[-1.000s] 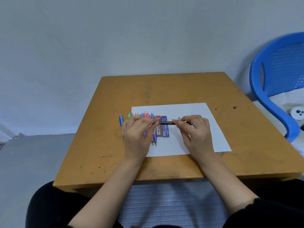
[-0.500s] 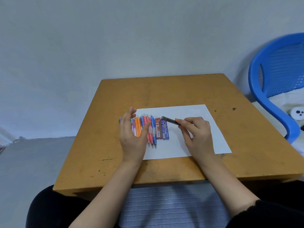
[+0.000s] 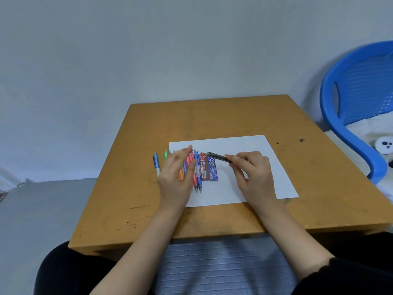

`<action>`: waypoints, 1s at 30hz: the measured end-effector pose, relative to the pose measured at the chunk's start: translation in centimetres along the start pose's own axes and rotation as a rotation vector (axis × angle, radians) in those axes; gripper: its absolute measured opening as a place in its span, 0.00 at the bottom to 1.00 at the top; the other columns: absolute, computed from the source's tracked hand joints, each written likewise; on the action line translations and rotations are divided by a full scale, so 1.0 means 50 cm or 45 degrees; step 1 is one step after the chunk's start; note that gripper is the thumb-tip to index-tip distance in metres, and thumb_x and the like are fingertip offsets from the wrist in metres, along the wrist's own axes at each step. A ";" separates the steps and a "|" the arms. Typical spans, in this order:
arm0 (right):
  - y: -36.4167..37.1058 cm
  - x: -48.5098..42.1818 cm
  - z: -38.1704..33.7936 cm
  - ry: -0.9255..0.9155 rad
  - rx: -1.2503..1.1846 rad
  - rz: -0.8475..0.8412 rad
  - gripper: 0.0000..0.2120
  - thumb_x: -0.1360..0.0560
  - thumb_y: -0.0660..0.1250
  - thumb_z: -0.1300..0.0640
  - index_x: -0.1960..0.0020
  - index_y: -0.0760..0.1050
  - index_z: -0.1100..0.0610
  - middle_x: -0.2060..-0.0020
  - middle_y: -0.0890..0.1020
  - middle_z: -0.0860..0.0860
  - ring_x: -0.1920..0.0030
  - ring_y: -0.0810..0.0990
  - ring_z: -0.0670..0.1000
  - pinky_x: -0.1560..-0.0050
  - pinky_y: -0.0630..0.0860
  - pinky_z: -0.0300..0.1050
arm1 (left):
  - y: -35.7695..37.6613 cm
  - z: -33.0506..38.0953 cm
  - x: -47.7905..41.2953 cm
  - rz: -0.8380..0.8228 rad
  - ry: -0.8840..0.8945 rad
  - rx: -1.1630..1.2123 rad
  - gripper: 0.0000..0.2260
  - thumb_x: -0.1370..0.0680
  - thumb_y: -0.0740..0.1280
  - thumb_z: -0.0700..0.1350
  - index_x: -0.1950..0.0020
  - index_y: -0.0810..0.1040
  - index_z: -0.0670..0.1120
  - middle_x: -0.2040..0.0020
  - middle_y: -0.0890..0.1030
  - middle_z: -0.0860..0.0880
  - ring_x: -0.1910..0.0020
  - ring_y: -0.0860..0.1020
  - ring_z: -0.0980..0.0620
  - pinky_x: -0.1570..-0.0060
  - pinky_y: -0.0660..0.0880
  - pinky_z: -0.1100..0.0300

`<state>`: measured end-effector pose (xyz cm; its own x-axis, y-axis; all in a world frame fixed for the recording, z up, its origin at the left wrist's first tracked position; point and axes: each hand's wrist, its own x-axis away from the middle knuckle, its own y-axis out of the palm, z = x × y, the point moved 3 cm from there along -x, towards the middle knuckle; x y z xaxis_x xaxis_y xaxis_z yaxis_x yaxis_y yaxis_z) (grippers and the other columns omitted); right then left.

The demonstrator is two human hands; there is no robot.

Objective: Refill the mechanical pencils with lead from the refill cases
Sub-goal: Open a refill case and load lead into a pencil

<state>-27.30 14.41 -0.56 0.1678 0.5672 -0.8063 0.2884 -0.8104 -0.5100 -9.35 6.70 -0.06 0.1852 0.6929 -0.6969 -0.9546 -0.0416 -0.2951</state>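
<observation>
Over the tabletop's (image 3: 212,116) middle, the right hand (image 3: 253,173) pinches a dark pencil (image 3: 218,156); a thin lead (image 3: 200,151) bridges its end to the left hand (image 3: 176,177), grip unclear. 1 refill underway; coloured pencils (image 3: 196,173) beside 2 refill cases (image 3: 208,169) likely await.

Left hand (image 3: 174,177) straight-fingered, right hand (image 3: 255,177) in pinch grip.

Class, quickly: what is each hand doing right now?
Left hand: fingers straight, tip at a thin lead; grip cannot be told.
Right hand: holding the dark pencil.
</observation>
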 end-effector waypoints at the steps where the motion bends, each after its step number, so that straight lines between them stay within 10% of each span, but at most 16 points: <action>1: -0.001 0.000 0.000 -0.001 -0.001 -0.002 0.11 0.24 0.63 0.59 0.46 0.82 0.59 0.58 0.81 0.54 0.54 0.74 0.50 0.55 0.65 0.41 | 0.002 0.001 0.000 -0.020 0.018 -0.008 0.15 0.22 0.66 0.44 0.37 0.78 0.40 0.44 0.78 0.51 0.44 0.77 0.55 0.42 0.74 0.64; 23: -0.007 0.001 -0.009 -0.042 -0.089 0.048 0.11 0.23 0.63 0.61 0.44 0.80 0.62 0.56 0.81 0.55 0.54 0.75 0.52 0.56 0.72 0.45 | 0.035 0.023 -0.004 -0.270 0.280 -0.084 0.21 0.21 0.63 0.43 0.29 0.67 0.39 0.45 0.79 0.45 0.46 0.74 0.54 0.44 0.73 0.59; 30: -0.017 0.002 -0.014 -0.053 -0.160 0.128 0.12 0.24 0.64 0.65 0.42 0.79 0.64 0.55 0.81 0.57 0.55 0.76 0.53 0.57 0.75 0.50 | 0.037 0.068 -0.027 -0.195 0.002 0.135 0.16 0.22 0.66 0.42 0.34 0.74 0.48 0.45 0.78 0.56 0.45 0.75 0.62 0.45 0.71 0.71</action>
<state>-26.88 15.22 0.00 0.1634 0.4757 -0.8643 0.3879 -0.8365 -0.3871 -12.18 8.14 2.56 0.3307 0.6840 -0.6502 -0.9343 0.1404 -0.3275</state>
